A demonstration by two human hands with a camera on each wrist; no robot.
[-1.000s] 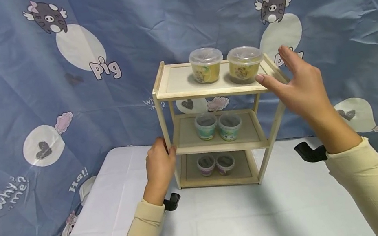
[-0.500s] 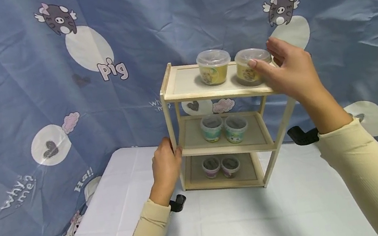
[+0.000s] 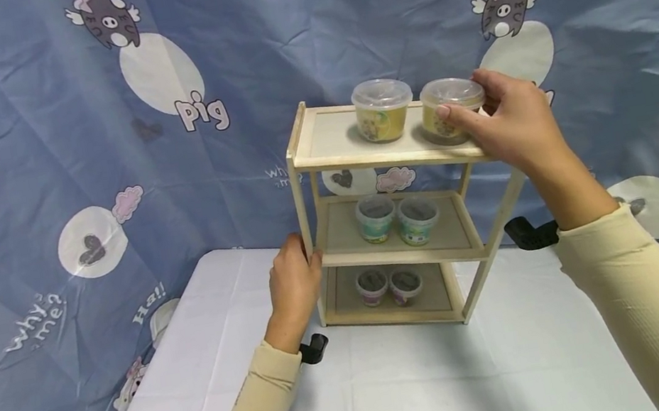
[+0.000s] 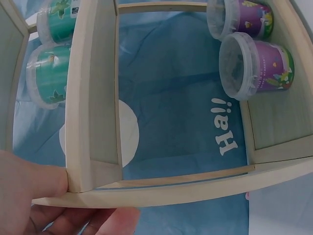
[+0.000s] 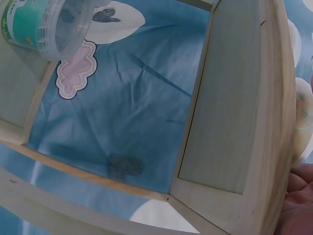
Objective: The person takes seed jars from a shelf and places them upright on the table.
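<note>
A three-tier wooden shelf rack (image 3: 361, 159) stands on the white-covered table in the head view. My left hand (image 3: 295, 283) grips its left front post level with the middle tier; the left wrist view shows thumb and fingers (image 4: 120, 221) on either side of the frame. On the top tier, my right hand (image 3: 514, 126) holds the right yellow-labelled plastic tub (image 3: 437, 124), thumb in front and fingers at its far right side. The lidded tub is upright and looks to be resting on the shelf. A matching yellow tub (image 3: 383, 124) sits just left of it.
Two teal-labelled tubs (image 3: 376, 228) stand on the middle tier. Two smaller purple-labelled tubs (image 4: 271, 66) stand on the bottom tier. A blue pig-print cloth (image 3: 252, 45) hangs close behind the rack. White cloth (image 3: 411, 394) covers the table in front.
My right hand has moved left from beside the right yellow tub and taken hold of it. The left hand keeps its grip on the post. The head view has shifted slightly.
</note>
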